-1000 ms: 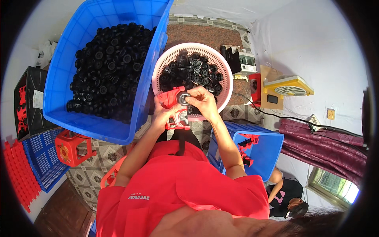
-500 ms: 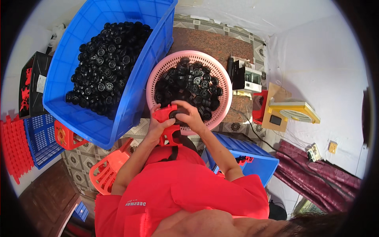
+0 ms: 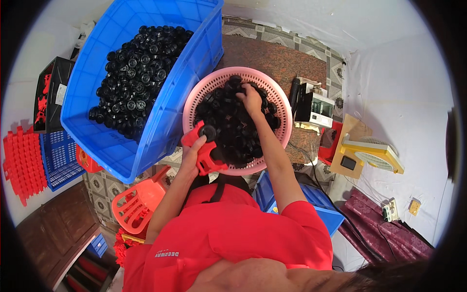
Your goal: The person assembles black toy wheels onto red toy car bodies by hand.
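Blue bin (image 3: 160, 121) of black wheels (image 3: 138, 80) at left. Left hand (image 3: 193, 155), fingers closed around red plastic part (image 3: 204, 148) at pink basket (image 3: 282, 114) near edge. Right hand (image 3: 251, 100) in basket, fingers curled on black wheels, grip unclear.

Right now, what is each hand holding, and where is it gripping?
The left hand grips a red plastic part around its middle. The right hand reaches into the black wheels in the pink basket; its grip cannot be told.
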Demonstrator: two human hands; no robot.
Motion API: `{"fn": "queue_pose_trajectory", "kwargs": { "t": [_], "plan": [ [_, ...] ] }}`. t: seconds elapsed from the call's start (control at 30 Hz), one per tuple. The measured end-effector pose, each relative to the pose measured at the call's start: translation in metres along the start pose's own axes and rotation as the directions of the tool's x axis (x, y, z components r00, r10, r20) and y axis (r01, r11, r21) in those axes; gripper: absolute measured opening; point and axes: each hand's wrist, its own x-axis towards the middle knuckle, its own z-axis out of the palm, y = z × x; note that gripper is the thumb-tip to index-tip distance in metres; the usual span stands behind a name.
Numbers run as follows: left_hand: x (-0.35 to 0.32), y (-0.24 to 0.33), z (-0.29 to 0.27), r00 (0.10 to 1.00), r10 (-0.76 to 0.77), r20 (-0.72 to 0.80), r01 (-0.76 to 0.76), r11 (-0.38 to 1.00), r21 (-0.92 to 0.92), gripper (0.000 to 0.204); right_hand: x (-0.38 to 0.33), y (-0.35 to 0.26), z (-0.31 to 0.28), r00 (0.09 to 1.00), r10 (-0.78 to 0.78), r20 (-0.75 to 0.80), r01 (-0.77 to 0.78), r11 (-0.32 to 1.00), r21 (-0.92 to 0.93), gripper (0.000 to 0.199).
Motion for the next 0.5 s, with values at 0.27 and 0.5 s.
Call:
{"fn": "queue_pose_trajectory", "kwargs": {
  "t": [0.27, 0.5],
  "plan": [
    [0.027, 0.029, 0.017, 0.993, 0.115, 0.032, -0.112, 0.992, -0.066, 0.054, -0.075, -0.099, -0.091, 0.961, 0.179, 0.211, -0.273, 0.480, 0.834, 0.025],
    [0.025, 0.025, 0.021, 0.977, 0.097, 0.188, -0.106, 0.994, 0.040, 0.082, -0.153, -0.169, -0.113, 0.935, 0.053, 0.350, -0.305, 0.622, 0.721, 0.027]
  ]
}}
